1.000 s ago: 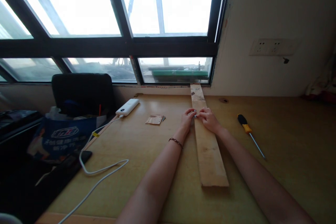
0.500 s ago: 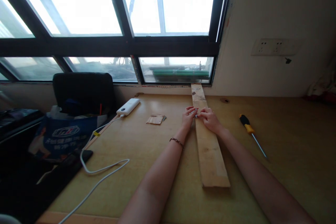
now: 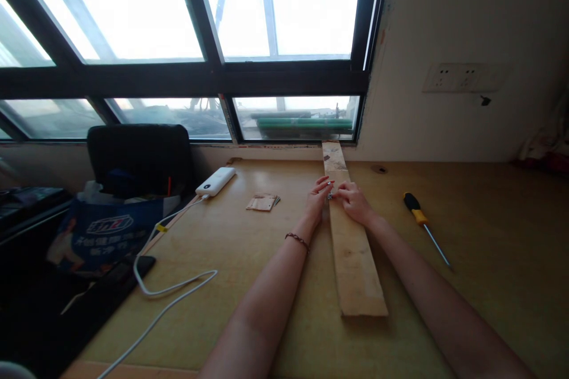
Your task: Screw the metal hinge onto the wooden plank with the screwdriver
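Observation:
A long wooden board lies lengthwise on the table, its far end near the window. At its left edge, about halfway along, is a small shiny metal piece, too small to name more exactly. My left hand is closed on this piece from the left, fingers bent over the board's edge. From the right, my right hand rests on the board with its fingertips pinched at the same piece. The fingers partly cover the metal. A screwdriver with a black and yellow handle lies to the right of my right arm.
Left of the board, a small flat packet lies beside a few thin metal pieces. A white power bank with a white cable sits at the table's left edge. A chair and a blue bag stand beyond that edge.
The view has shifted very slightly. My left fingers have lifted and spread a little at the metal piece; my right hand stays almost still.

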The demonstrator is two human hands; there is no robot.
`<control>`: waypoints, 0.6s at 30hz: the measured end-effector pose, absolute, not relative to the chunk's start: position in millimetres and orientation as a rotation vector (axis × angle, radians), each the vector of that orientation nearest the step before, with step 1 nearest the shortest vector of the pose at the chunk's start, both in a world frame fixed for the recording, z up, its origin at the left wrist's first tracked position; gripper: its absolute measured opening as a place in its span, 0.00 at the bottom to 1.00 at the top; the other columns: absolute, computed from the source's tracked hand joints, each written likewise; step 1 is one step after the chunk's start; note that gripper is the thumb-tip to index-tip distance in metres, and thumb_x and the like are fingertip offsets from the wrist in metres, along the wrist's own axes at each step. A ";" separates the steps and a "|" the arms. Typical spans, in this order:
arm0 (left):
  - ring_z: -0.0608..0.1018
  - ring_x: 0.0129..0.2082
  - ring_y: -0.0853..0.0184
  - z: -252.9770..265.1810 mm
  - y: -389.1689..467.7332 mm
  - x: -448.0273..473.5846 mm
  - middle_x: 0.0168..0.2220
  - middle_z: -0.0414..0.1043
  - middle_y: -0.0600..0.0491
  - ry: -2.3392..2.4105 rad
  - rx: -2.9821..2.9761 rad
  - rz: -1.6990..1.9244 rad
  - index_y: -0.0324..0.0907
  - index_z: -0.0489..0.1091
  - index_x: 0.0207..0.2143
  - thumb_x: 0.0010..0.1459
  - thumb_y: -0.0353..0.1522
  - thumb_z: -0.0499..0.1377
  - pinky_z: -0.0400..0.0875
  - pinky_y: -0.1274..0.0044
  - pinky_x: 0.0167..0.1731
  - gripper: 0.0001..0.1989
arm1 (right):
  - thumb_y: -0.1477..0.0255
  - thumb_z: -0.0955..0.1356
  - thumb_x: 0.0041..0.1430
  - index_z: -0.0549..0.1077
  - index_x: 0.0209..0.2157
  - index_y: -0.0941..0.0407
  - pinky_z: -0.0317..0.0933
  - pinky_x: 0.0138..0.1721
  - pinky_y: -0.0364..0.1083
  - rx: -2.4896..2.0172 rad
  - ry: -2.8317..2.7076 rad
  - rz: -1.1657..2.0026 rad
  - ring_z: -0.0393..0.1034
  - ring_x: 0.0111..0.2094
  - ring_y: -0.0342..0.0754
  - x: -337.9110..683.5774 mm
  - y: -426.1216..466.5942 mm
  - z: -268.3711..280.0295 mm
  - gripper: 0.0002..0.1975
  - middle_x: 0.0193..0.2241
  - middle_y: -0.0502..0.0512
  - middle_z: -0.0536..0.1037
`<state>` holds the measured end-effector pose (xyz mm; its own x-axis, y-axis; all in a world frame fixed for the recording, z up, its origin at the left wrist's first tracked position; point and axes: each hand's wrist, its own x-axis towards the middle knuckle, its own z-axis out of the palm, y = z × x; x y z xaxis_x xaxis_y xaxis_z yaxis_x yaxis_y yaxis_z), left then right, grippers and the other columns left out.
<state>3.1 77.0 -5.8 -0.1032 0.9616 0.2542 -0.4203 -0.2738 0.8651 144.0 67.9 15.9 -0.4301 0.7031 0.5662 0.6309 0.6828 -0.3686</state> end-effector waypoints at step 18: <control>0.49 0.13 0.81 -8.8 58.8 -13.0 0.16 0.50 0.65 0.851 0.941 1.466 0.41 0.65 0.30 0.34 0.34 0.67 0.40 0.82 0.15 0.19 | 0.80 0.62 0.52 0.74 0.30 0.53 0.53 0.42 0.49 -1.036 -2.168 0.141 0.59 0.39 0.49 144.6 68.5 15.2 0.12 0.33 0.53 0.69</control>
<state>-13.0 58.8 -8.8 -0.0399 0.9952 0.0893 -0.4160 -0.0978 0.9041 144.6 68.5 15.2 -0.4195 0.7146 0.5598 0.6361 0.6713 -0.3804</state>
